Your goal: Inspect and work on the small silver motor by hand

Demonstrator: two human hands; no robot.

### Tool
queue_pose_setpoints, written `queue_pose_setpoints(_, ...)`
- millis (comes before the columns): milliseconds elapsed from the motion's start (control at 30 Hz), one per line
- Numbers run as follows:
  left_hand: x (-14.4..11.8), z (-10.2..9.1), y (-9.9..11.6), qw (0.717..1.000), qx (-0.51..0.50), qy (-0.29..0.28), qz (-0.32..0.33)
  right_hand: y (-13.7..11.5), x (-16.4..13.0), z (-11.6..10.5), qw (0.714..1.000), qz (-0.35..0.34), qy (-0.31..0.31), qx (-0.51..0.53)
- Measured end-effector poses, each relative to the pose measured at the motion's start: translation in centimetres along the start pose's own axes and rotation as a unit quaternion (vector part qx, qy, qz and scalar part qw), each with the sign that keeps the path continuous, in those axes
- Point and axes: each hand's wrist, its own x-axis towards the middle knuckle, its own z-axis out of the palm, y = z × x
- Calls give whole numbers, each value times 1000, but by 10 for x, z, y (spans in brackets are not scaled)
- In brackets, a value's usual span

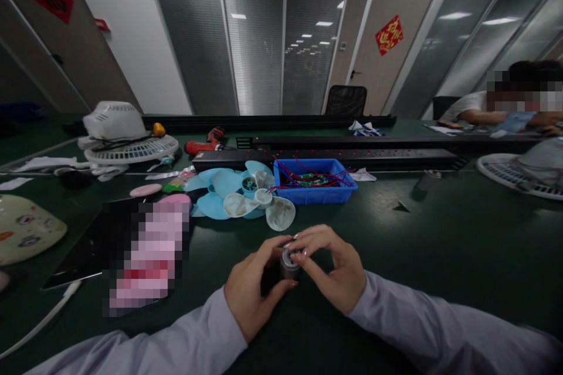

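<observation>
Both hands meet at the near edge of the dark green table (440, 246), closed around a small silver-grey cylindrical part, apparently a little motor (289, 265). The left hand (251, 288) wraps it from the side, thumb curled under and fingers bent round its dark lower body. The right hand (333, 266) comes over from the other side, its fingertips (303, 255) pinched narrowly on the metal top. The part sits upright between them, just above the table; whether it touches the surface cannot be told.

Just beyond the hands lies a heap of fan blades (240, 193), some light blue, some clear. Beside them to the right, a blue plastic bin (314, 187) holds red wires and small green circuit boards. Behind it a long black power strip (325, 156) runs across the table. A red cordless screwdriver (206, 143) lies behind the blades.

Towards the far left corner, a white fan motor housing (115, 120) sits on its round grille (132, 152). Another grille (519, 179) lies at the right edge, near a second person (470, 106) seated at the far side.

A red diamond sign (389, 34) hangs on the far door; its gold writing is too small to read.
</observation>
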Motion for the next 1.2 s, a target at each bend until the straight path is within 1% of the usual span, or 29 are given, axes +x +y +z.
queue_pose_setpoints(100,0,0,-1,1000,-4,-1,-3,0,0,0,1000,4,-7,7)
queue_pose_setpoints(233,1,0,-1,1000,-8,1,-4,0,0,0,999,30,-30,26)
queue_pose_setpoints(333,0,0,0,1000,-7,0,-1,-1,1,1,997,48,-33,46)
queue_pose_setpoints(567,1,0,1,1000,-1,5,3,0,2,2,996,60,-14,64)
queue_pose_setpoints(733,1,0,1,1000,-13,-4,2,-2,-2,3,995,31,41,80)
queue_pose_setpoints(800,1,0,1,1000,-15,-9,1,-1,-3,0,995,25,50,77)
queue_pose_setpoints(900,0,-1,1,1000,-6,-2,-2,7,-3,-13,996,54,52,51)
queue_pose_setpoints(967,0,-1,1,1000,-1,2,-3,17,-4,-26,996,80,38,15)
queue_pose_setpoints(1000,0,-1,2,1000,1,2,-4,21,-4,-33,995,97,21,-6)
queue_pose_setpoints(1100,0,-2,3,1000,0,3,-6,33,-6,-51,985,156,-70,-37)
queue_pose_setpoints(1200,0,-2,5,1000,1,9,-7,39,-9,-61,976,152,-138,-79)
